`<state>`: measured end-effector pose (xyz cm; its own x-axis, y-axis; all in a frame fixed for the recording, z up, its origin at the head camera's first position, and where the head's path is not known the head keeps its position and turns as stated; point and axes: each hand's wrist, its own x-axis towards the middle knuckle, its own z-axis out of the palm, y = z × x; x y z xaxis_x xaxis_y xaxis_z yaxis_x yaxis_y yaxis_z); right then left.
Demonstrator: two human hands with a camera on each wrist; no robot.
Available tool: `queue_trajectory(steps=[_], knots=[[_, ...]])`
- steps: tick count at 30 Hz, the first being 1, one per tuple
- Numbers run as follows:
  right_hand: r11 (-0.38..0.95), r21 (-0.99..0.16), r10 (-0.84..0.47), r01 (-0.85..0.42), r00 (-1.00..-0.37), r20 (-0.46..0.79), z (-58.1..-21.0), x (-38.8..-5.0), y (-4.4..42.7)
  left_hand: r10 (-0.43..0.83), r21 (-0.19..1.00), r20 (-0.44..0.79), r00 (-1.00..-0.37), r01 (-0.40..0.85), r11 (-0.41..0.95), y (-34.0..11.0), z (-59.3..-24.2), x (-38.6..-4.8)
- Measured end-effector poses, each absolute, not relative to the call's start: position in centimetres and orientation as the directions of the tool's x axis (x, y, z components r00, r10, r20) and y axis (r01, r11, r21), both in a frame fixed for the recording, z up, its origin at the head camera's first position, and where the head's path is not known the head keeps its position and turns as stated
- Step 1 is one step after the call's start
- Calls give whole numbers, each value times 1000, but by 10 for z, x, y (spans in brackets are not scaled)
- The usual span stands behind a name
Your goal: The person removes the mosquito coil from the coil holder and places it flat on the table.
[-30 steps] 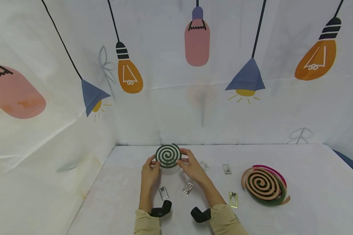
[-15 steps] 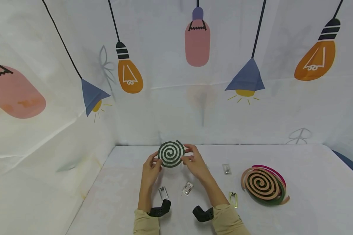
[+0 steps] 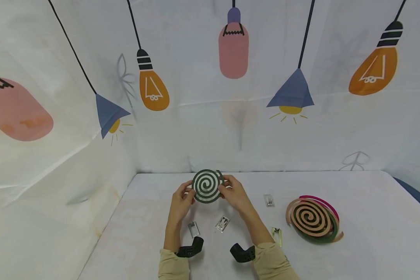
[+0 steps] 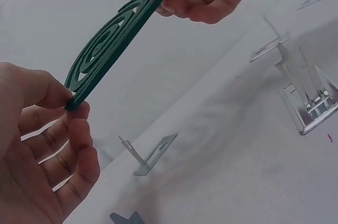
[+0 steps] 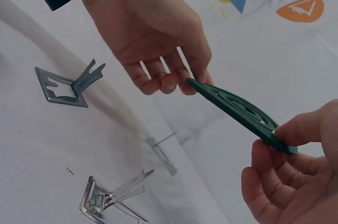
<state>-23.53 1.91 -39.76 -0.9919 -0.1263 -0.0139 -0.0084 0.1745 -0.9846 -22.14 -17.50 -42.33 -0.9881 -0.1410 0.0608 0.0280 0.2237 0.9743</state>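
Note:
A green mosquito coil [image 3: 205,185] is held up above the far part of the table by both hands, one at each side. My left hand [image 3: 180,203] pinches its left edge between thumb and fingers; in the left wrist view the coil [image 4: 119,43] is tilted and seen nearly edge-on. On the opposite edge, my right hand [image 3: 236,195] pinches it the same way, and in the right wrist view the right-hand fingers [image 5: 277,179] curl under the rim. Below the hands lie metal coil stands [image 3: 222,224], with upright prongs visible in the wrist views.
More metal stands [image 3: 268,200] lie to the right, including a yellowish one [image 3: 279,242] by the right forearm. A stack of tan, green and pink coils [image 3: 311,218] lies farther right on the white table [image 3: 371,233]. A printed curtain [image 3: 203,136] stands behind.
Both hands have shifted slightly right with the coil, which faces the head camera a little more fully. The stands and the stack stay in place.

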Motion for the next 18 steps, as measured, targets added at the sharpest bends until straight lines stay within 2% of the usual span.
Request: queue_trajectory(steps=[15,18], knots=[[193,-981,-116,-18,-993,-5,-391,-234,24,-89,954,176,-980,148,262,-170,-422,-219],[181,-983,-117,-26,-993,4,-390,-234,25,-85,954,162,-983,134,267,-169,-421,-219]])
